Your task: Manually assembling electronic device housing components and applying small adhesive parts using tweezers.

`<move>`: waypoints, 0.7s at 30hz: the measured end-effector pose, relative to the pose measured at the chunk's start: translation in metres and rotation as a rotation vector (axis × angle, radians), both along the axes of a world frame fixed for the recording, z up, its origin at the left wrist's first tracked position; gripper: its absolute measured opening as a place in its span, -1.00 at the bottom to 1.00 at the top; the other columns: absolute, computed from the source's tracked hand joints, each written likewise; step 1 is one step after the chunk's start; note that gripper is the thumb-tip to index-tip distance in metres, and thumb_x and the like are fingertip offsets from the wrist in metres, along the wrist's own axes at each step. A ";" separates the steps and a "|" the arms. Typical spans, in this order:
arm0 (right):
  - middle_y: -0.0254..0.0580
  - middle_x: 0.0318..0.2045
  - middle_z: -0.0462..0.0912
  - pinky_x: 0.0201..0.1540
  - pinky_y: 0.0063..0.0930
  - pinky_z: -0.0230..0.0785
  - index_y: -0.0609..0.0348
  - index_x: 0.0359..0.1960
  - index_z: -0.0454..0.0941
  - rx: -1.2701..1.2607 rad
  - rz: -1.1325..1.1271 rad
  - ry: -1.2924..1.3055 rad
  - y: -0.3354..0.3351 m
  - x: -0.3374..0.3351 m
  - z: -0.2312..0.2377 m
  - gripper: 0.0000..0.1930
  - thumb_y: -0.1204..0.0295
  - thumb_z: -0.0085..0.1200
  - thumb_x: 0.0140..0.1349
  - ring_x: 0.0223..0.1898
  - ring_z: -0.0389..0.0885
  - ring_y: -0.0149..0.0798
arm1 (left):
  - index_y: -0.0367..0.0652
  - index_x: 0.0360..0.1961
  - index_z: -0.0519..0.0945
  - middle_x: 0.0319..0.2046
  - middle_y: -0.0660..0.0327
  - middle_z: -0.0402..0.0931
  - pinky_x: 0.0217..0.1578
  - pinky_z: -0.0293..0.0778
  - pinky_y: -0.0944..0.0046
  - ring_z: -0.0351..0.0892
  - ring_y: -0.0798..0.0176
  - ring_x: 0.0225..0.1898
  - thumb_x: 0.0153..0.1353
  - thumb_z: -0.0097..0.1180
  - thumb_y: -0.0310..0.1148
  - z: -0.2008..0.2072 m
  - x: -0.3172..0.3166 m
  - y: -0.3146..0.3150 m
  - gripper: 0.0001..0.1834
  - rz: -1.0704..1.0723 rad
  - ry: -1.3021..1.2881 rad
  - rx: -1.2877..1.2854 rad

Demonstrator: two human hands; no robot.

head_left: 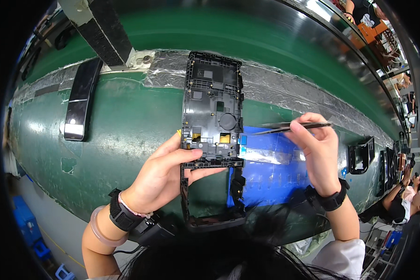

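Note:
A long black plastic device housing (210,107) is held up before me, with ribs, cut-outs and small brass-coloured inserts on its face. My left hand (165,170) grips its left side, the thumb on the front and the fingers behind it. The housing's lower end is an open frame. Between the thumb and fingers of my right hand (315,144) are dark tweezers (294,127). Their tips point left, close to the housing's right edge; whether they hold anything is too small to tell. A small blue tab (243,140) sits on that edge.
A blue mat (275,172) with clear tape lies beneath the right side. At left rests a black phone-like device (81,105). Further right stand more black housings (361,156). A dark post (100,35) rises at the back, before the green belt (172,28). Other people work at far right.

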State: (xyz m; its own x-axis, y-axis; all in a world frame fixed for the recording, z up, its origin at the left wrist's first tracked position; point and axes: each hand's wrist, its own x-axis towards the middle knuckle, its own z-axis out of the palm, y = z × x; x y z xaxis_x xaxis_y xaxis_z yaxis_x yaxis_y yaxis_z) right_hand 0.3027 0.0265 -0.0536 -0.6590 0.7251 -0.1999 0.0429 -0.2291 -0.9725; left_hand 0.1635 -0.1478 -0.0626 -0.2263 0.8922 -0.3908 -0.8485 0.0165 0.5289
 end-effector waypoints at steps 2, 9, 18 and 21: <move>-0.11 -0.50 0.42 -0.28 -0.56 0.30 0.33 -0.47 0.29 0.171 0.029 0.028 0.001 0.004 0.002 -0.84 0.71 -0.08 -0.16 -0.40 0.44 -0.26 | -0.24 -0.11 0.11 -0.17 0.11 0.20 -0.11 0.17 0.16 0.20 0.20 -0.12 -0.04 -0.29 -0.55 -0.001 0.000 0.000 -0.63 0.014 0.021 -0.020; -0.08 -0.46 0.42 -0.34 -0.57 0.33 0.37 -0.52 0.35 0.242 0.256 -0.016 -0.005 0.011 0.014 -0.87 0.72 -0.05 -0.19 -0.43 0.44 -0.33 | -0.28 -0.07 0.05 -0.14 0.02 0.15 -0.08 0.08 0.08 0.15 0.08 -0.08 -0.06 -0.35 -0.57 -0.002 0.001 -0.001 -0.57 0.023 0.027 -0.022; -0.11 -0.51 0.45 -0.34 -0.62 0.32 0.37 -0.52 0.37 0.086 0.123 -0.081 -0.005 0.009 0.009 -0.89 0.65 -0.04 -0.17 -0.47 0.45 -0.36 | -0.29 -0.07 0.04 -0.13 0.00 0.14 -0.07 0.07 0.06 0.15 0.07 -0.08 -0.07 -0.35 -0.57 -0.002 0.001 -0.001 -0.56 0.013 0.032 -0.006; -0.09 -0.48 0.45 -0.34 -0.62 0.31 0.38 -0.51 0.38 0.037 0.116 -0.104 -0.007 0.006 0.010 -0.88 0.66 -0.04 -0.17 -0.46 0.45 -0.35 | -0.30 -0.07 0.04 -0.13 0.00 0.14 -0.07 0.07 0.06 0.15 0.07 -0.08 -0.07 -0.35 -0.57 -0.001 0.001 -0.001 -0.56 0.022 0.023 -0.021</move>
